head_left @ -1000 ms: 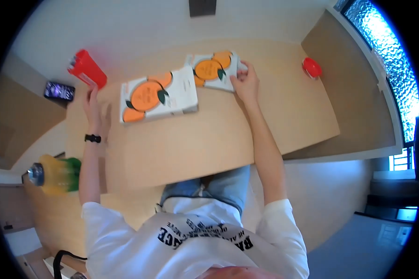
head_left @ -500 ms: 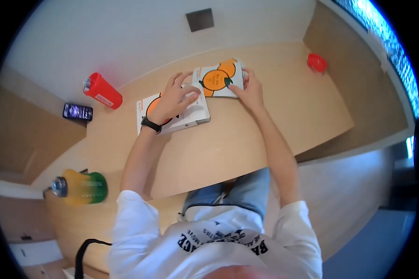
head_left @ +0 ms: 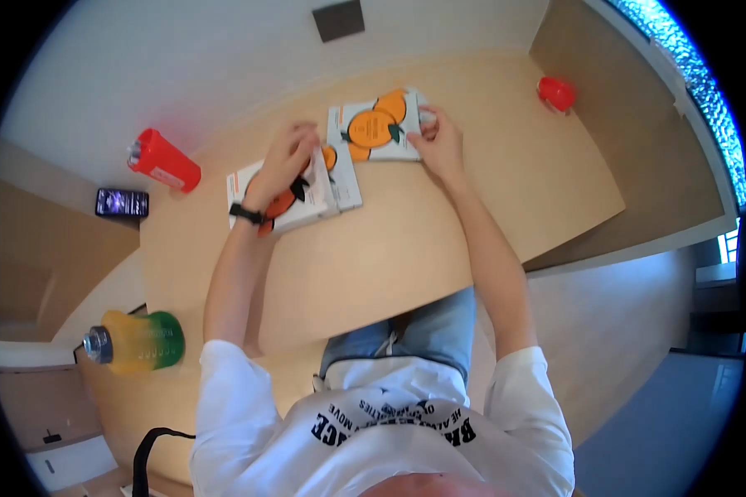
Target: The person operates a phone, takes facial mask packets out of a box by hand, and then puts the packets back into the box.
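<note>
Since earlier, a lower packet [head_left: 347,189] has come into view at the right end of the box [head_left: 316,197]. Left hand [head_left: 282,166] bends over the box, grip unclear; right hand [head_left: 439,147] pinches the upper packet [head_left: 370,129] beyond it.

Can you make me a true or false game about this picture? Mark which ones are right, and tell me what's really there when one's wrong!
The left hand has a black wristband at its wrist. True.
The right hand is holding the phone. False: it holds a white packet with orange fruit on it.
The phone has its screen lit. True.
The big bottle is all blue. False: the bottle is yellow and green.
The red container is on the person's left side. True.
</note>
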Demonstrator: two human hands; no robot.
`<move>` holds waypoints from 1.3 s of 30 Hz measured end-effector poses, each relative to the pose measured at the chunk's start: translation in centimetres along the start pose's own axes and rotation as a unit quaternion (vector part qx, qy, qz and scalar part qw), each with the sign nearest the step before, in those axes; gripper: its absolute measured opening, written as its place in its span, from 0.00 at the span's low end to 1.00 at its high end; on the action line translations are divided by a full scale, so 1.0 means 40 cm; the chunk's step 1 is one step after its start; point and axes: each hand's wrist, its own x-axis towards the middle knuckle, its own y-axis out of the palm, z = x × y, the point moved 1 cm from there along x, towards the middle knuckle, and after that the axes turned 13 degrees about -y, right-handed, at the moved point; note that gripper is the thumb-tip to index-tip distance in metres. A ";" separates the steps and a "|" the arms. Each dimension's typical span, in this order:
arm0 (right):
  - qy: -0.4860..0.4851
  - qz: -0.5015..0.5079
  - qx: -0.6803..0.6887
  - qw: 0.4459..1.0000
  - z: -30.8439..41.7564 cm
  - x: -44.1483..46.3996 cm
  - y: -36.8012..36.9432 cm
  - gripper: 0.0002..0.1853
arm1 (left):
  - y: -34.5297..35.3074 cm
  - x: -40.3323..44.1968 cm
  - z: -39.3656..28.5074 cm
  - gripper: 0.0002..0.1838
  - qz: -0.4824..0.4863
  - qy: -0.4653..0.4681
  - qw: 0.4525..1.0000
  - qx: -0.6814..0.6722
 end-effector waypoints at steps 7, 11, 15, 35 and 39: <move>0.019 -0.010 -0.116 0.993 -0.022 0.012 -0.011 0.15 | -0.045 -0.049 -0.075 0.22 0.077 -0.078 0.984 0.142; -0.110 -0.051 -0.227 0.966 0.046 -0.011 -0.043 0.07 | -0.029 -0.060 -0.096 0.18 0.062 -0.004 0.979 0.195; 0.123 -0.029 0.103 0.987 0.035 0.028 -0.049 0.07 | -0.024 -0.057 -0.021 0.18 0.049 0.025 0.968 0.243; 0.168 0.136 0.256 0.942 0.090 0.003 -0.005 0.17 | -0.049 -0.052 -0.017 0.14 -0.046 0.007 0.978 0.203; 0.201 0.133 0.311 0.919 0.094 -0.023 0.014 0.18 | -0.055 -0.052 -0.005 0.14 -0.061 -0.023 0.982 0.178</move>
